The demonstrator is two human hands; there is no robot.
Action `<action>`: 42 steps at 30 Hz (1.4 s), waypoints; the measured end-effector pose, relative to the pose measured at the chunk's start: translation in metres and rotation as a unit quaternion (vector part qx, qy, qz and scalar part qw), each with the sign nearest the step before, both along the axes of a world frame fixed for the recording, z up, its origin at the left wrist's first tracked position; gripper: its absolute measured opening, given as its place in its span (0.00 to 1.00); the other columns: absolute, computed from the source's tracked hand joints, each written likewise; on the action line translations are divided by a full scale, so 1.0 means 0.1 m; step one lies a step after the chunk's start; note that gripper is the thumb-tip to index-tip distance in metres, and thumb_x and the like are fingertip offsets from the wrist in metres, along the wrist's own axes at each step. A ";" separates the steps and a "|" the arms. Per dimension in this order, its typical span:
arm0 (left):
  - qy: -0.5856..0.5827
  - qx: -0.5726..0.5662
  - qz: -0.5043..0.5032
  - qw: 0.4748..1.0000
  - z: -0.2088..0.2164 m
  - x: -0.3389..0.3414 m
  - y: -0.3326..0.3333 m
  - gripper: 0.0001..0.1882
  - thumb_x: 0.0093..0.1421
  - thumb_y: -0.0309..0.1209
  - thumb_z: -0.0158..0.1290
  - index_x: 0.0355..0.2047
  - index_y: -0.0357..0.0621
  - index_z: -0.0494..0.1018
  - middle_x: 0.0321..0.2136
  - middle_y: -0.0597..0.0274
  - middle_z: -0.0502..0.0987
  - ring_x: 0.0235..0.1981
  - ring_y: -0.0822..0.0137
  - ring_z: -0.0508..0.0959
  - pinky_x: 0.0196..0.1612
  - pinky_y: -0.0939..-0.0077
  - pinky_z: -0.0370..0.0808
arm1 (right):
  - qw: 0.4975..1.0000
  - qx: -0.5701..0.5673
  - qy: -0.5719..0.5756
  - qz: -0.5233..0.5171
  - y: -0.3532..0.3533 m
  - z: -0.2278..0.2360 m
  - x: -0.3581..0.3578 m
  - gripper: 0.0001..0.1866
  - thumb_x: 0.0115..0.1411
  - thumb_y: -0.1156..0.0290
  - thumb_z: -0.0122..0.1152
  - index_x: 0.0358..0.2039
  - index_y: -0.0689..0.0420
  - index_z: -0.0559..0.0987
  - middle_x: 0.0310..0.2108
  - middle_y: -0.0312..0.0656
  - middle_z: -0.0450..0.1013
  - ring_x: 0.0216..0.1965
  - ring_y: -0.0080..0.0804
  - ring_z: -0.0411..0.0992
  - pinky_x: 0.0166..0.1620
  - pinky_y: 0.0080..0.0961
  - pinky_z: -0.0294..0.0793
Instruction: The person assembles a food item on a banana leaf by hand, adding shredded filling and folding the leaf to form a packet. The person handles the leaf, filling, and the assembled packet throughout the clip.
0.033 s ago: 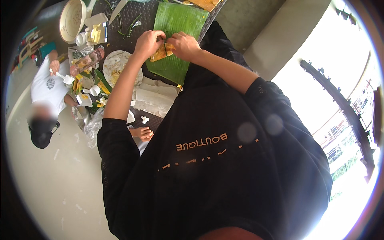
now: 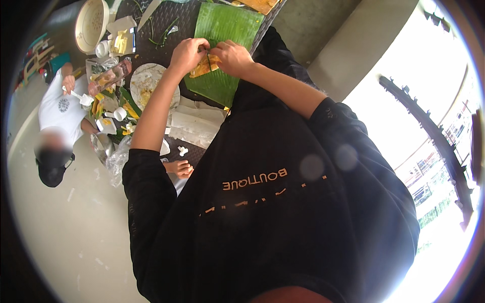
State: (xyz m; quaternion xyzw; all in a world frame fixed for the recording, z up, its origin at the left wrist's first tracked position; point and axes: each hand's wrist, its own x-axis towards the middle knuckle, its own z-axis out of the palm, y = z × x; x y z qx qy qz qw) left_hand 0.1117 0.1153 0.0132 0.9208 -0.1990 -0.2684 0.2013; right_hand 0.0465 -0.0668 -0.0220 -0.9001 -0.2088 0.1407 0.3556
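Note:
My left hand (image 2: pixel 189 55) and my right hand (image 2: pixel 234 58) meet over a large green banana leaf (image 2: pixel 230 22) on the table. Between and just below them lies a flat orange-brown packet (image 2: pixel 199 69), partly hidden by my fingers. A thin dark green strip (image 2: pixel 208 61) runs across the packet and up to my fingertips. Both hands are closed, with fingertips pinched on this strip. Whether it is knotted cannot be made out.
Left of the leaf is a marbled plate (image 2: pixel 146 83) with food scraps. Beyond stand a pale bowl (image 2: pixel 91 25), a pinkish bottle (image 2: pixel 109 78) and a knife (image 2: pixel 147 13). A person in white (image 2: pixel 63 103) holds a white utensil; another person's hand (image 2: pixel 179 168) rests near my left elbow.

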 end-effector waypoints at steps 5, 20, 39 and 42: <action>0.062 0.006 0.042 0.997 0.10 0.03 -0.09 0.10 0.51 0.27 0.59 0.35 0.43 0.74 0.28 0.57 0.80 0.31 0.55 0.80 0.33 0.63 0.75 | 0.999 -0.002 -0.039 0.027 0.02 -0.11 -0.03 0.16 0.52 0.66 0.60 0.43 0.49 0.79 0.40 0.38 0.73 0.46 0.37 0.71 0.49 0.35 0.73; 0.086 0.048 0.044 0.994 0.04 0.13 -0.05 0.08 0.51 0.27 0.60 0.31 0.42 0.73 0.28 0.57 0.81 0.32 0.55 0.81 0.34 0.63 0.76 | 0.999 -0.035 0.007 0.036 0.08 0.04 0.03 0.15 0.56 0.56 0.60 0.40 0.48 0.80 0.40 0.38 0.72 0.46 0.36 0.71 0.48 0.35 0.74; -0.060 0.141 -0.116 0.981 0.20 -0.29 0.12 0.38 0.37 0.42 0.69 0.48 0.43 0.68 0.44 0.58 0.69 0.50 0.57 0.69 0.52 0.59 0.69 | 0.996 -0.058 0.053 0.029 0.17 0.07 0.09 0.15 0.52 0.58 0.65 0.41 0.48 0.81 0.42 0.38 0.72 0.49 0.37 0.70 0.50 0.36 0.73; -0.072 0.136 -0.116 0.981 0.16 -0.29 0.15 0.36 0.36 0.42 0.70 0.45 0.43 0.69 0.42 0.58 0.69 0.49 0.58 0.69 0.51 0.59 0.69 | 0.996 -0.059 0.057 0.030 0.18 0.08 0.08 0.16 0.52 0.59 0.66 0.41 0.48 0.81 0.42 0.38 0.72 0.49 0.37 0.70 0.51 0.36 0.73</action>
